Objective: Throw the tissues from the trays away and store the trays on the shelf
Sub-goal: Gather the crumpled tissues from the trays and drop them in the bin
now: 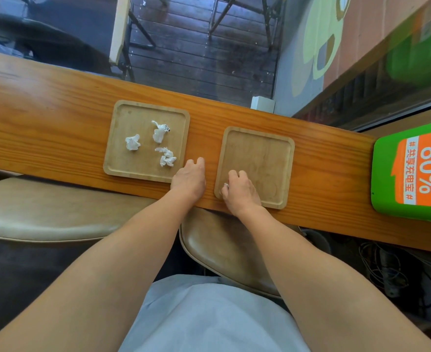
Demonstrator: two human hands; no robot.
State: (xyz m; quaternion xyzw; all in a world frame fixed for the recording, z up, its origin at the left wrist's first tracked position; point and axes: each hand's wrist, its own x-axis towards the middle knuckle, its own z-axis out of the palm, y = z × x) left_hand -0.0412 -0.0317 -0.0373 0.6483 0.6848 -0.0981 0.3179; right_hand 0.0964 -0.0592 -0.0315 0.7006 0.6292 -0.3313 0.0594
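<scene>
Two square wooden trays lie side by side on a long wooden counter (57, 123). The left tray (123, 163) holds three crumpled white tissues: one at the left (132, 142), one at the back (160, 132), one at the front right (167, 157). The right tray (272, 158) shows a bare floor. My right hand (238, 190) rests on its near left corner, fingers curled around a small bit of white tissue (226, 185). My left hand (190, 179) lies on the counter between the trays, touching the left tray's near right corner, holding nothing.
A green and orange box (412, 174) printed with "80%" stands at the counter's right end. A small white block (262, 104) sits at the far edge. Two tan stool seats (44, 214) are below the counter's near edge. Cables lie on the floor at the right.
</scene>
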